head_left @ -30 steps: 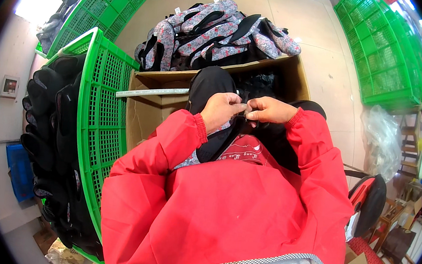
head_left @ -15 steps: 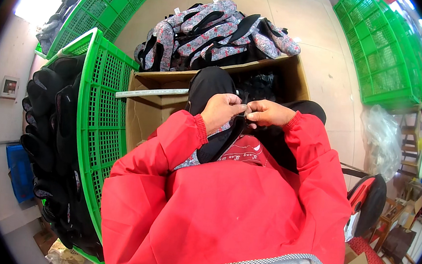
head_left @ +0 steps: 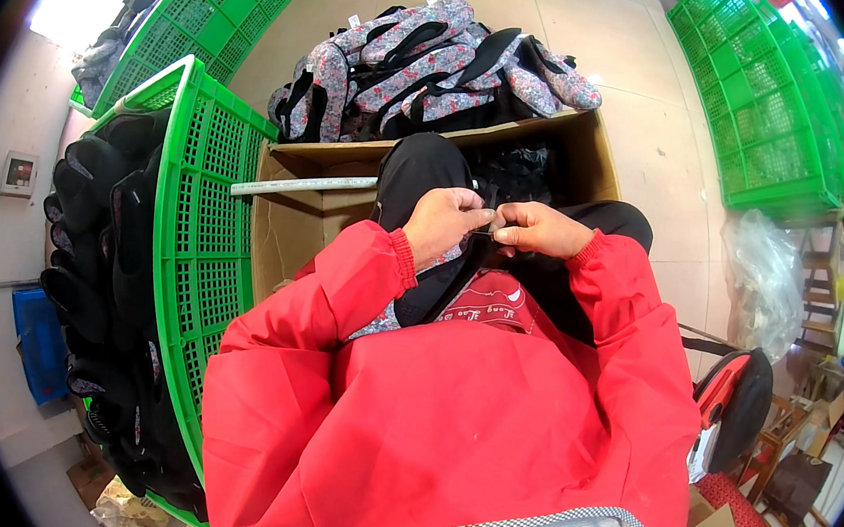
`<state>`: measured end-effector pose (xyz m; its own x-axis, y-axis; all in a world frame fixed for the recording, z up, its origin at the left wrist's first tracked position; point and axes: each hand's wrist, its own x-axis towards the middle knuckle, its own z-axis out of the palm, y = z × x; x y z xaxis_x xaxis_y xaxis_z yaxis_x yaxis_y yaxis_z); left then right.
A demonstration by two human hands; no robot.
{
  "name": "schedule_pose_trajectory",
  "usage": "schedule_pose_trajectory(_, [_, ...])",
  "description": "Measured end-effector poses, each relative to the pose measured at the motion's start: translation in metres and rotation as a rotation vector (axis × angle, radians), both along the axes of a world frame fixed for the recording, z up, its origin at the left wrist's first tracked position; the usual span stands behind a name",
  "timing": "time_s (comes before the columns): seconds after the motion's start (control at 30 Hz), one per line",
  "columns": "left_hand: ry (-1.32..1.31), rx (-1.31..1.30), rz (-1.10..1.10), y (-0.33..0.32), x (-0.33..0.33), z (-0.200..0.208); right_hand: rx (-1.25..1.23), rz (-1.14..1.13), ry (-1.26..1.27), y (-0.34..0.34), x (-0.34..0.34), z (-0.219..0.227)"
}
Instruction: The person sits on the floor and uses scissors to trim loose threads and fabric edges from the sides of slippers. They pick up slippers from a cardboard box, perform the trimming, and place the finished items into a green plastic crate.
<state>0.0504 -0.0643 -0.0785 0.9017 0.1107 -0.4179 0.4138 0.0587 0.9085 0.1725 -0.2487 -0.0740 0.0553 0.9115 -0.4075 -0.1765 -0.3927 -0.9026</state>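
On my lap lies a padded piece in black and grey-red floral fabric (head_left: 428, 286), partly hidden by my sleeve and left hand. A narrow black strip (head_left: 481, 241) rises from it to my fingertips. My left hand (head_left: 441, 223) is closed in a pinch on this strip, thumb and forefinger together. Right beside it, my right hand (head_left: 540, 230) pinches the same spot, its fingers curled and its tips nearly touching the left thumb. The small part between the fingertips is too hidden to make out.
An open cardboard box (head_left: 290, 227) stands before my knees, with a pale rod (head_left: 303, 186) across it. Beyond it lies a heap of floral and black padded pieces (head_left: 429, 63). Green crates (head_left: 213, 155) flank me at left, another green crate (head_left: 757, 102) at far right, near clear plastic (head_left: 764, 278).
My right hand has shifted very slightly at the pinch. Otherwise both hands and the padded piece stay in place.
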Motion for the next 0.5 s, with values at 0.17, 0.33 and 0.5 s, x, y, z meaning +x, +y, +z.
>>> schedule_pose_trajectory(0.17, [0.011,-0.011,-0.002,-0.001,0.0,0.002,-0.007,-0.01,-0.248,-0.001,-0.004,0.009])
schedule_pose_trajectory(0.33, [0.005,-0.047,0.035,-0.004,0.0,0.003,-0.043,0.005,-0.437,0.0,-0.007,0.026])
schedule_pose_trajectory(0.5, [0.001,-0.023,0.025,-0.003,0.0,0.005,-0.061,0.008,-0.42,0.001,-0.007,0.026])
